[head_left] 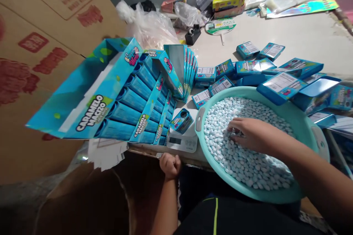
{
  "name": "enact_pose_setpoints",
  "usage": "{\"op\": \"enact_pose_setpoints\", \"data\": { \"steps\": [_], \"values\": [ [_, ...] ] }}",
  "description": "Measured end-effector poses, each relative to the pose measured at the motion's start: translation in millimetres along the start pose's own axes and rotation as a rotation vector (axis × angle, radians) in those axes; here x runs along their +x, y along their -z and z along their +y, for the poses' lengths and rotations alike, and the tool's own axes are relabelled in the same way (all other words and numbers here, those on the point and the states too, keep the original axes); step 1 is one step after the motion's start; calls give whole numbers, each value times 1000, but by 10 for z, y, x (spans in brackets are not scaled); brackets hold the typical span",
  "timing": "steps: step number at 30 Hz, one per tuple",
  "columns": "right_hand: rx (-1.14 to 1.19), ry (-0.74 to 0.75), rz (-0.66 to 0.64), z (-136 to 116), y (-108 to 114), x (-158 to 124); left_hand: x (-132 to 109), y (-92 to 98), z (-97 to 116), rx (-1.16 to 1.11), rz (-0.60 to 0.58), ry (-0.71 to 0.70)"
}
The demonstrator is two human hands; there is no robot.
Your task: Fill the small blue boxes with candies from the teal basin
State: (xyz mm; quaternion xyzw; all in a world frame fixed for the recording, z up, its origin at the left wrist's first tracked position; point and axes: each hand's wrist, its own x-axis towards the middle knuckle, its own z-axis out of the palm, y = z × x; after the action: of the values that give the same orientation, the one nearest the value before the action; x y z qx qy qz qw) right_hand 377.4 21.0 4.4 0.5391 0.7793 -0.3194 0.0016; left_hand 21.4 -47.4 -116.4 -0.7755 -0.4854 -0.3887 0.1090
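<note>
- While the right hand (245,136) dips into the pale sweets (248,169), its fingers bend down among them; from where I stand, I cannot tell whether they pinch any.
- The teal basin (256,195) that holds the sweets sits at the person's right, its left handle just beside the scale (179,147).
- The left hand (169,165) is curled into a fist at the near edge of the table (264,29), and I cannot tell whether anything is tucked inside it.
- The small blue box (179,123) lies on the scale, between the two hands: beyond the left one and slightly to its right, and leftward of the right one, across the basin's rim.
- Its long axis looks slanted, near end leftward, far end toward the basin, with a dark patch up there that may be an opening.
- Of the two, the left hand is nearer to that box.
- More blue boxes (248,67) lie scattered beyond the basin, and the large display carton (95,104) leans open, left of the scale.
</note>
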Motion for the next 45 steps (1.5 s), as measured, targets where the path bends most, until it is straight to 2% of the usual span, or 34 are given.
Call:
{"op": "enact_pose_setpoints", "data": {
  "steps": [5, 11, 15, 17, 19, 22, 24, 26, 27, 29, 31, 33, 35, 38, 40, 43, 45],
  "values": [
    [-38, -39, 69, 46, -38, 22, -84, -13, -79, -24, 1, -51],
    [-9, -34, 97, 87, -48, 54, -273, -144, -170, -56, 73, 2],
    [-9, 24, 149, 117, -14, 60, -273, -208, -141, -87, 133, 22],
    [7, 63, 167, 46, 46, 38, -217, -158, -56, -100, 146, 45],
    [103, 156, 221, -124, 125, 35, -113, -20, 34, -110, 165, 86],
    [177, 418, 306, -537, 214, 165, 208, 359, 65, -110, 287, 126],
    [48, 577, 331, -849, 216, 375, 578, 692, 10, -104, 460, 99],
    [-148, 626, 343, -1123, 175, 648, 1052, 1016, -54, -101, 629, 71],
    [-219, 609, 338, -1230, 146, 785, 1304, 1149, -74, -101, 645, 77],
    [-264, 521, 280, -1373, 102, 1006, 1768, 1322, -88, -88, 529, 154],
    [-202, 450, 227, -1423, 130, 1101, 2104, 1368, -95, -60, 396, 222],
    [-126, 460, 255, -1421, 288, 1046, 2284, 1330, -133, -69, 350, 274],
    [-98, 504, 337, -1428, 597, 875, 2345, 1265, -210, -95, 348, 300],
    [-161, 505, 480, -1562, 1253, 587, 2337, 1201, -340, -25, 342, 248],
    [-171, 506, 604, -1746, 1694, 519, 2322, 1191, -385, 10, 316, 225],
    [-115, 535, 835, -2075, 2149, 728, 2312, 1198, -374, -74, 283, 215],
    [-113, 525, 868, -2265, 2257, 1010, 2312, 1204, -339, -107, 276, 211]
  ]
}}
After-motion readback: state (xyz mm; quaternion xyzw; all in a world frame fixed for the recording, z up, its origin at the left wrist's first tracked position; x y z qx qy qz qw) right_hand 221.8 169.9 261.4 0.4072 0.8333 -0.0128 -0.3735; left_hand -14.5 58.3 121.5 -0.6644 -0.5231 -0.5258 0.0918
